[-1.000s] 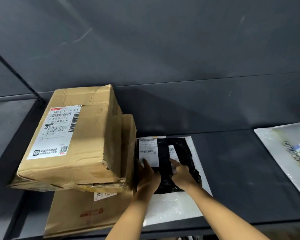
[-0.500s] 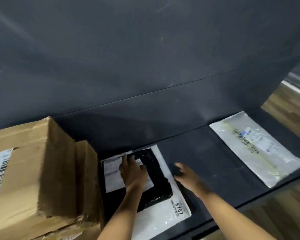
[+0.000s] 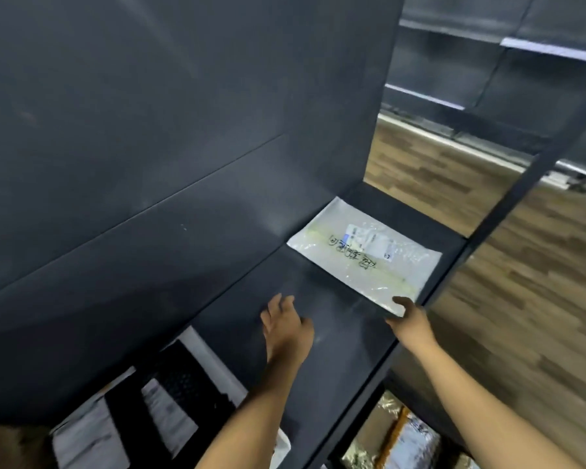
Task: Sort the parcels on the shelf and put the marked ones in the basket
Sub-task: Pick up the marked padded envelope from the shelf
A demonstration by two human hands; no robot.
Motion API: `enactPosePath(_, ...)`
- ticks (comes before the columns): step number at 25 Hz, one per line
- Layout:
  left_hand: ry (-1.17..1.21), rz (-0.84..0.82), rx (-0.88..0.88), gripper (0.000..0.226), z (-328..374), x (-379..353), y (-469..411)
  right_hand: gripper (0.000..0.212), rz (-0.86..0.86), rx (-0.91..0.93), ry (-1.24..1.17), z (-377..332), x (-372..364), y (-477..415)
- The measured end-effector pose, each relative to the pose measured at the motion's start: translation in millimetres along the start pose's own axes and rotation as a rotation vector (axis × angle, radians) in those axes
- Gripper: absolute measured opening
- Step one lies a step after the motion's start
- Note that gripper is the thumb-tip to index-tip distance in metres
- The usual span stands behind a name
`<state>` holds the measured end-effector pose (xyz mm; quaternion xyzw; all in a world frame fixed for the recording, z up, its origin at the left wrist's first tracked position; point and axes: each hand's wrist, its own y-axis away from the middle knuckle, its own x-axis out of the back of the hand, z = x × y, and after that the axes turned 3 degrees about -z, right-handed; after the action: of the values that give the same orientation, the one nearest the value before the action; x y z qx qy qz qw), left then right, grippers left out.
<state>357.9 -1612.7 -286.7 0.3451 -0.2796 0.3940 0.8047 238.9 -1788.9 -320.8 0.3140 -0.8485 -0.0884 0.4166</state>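
Right hand [image 3: 411, 319] now on white mailer [image 3: 362, 252]

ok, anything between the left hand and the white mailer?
Nothing visible. Only bare shelf lies between the left hand and the mailer; the right hand is at its near corner.
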Motion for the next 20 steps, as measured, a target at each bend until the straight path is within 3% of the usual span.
enactPosePath(3,-0.021,-0.065,-0.025,0.055,17.6,-23.5,-5.8,0.046,0.101,-0.105,-0.062,24.7,18.0,-21.5)
enactPosePath(8,-0.006,-0.131,0.016,0.056,15.9,-37.9,-12.5,0.049,0.073,-0.189,-0.259,37.0,8.2,-46.4)
enactPosePath(12,-0.009,-0.121,0.063,0.056,-6.0,-26.0,-19.0,0.058,0.079,-0.339,-0.420,24.1,-10.6,-58.6)
enactPosePath(14,-0.034,-0.087,0.084,0.055,-19.5,-15.9,-22.0,0.051,0.120,-0.417,-0.549,17.5,-14.2,-59.2)
enactPosePath(17,-0.045,-0.041,0.122,0.053,-35.7,0.1,-22.8,0.024,0.049,-0.406,-0.789,8.2,-14.2,-54.2)
enactPosePath(20,-0.020,-0.013,0.132,0.052,-39.4,12.3,-20.2,0.031,0.057,-0.284,-1.006,-5.4,-3.1,-45.9)
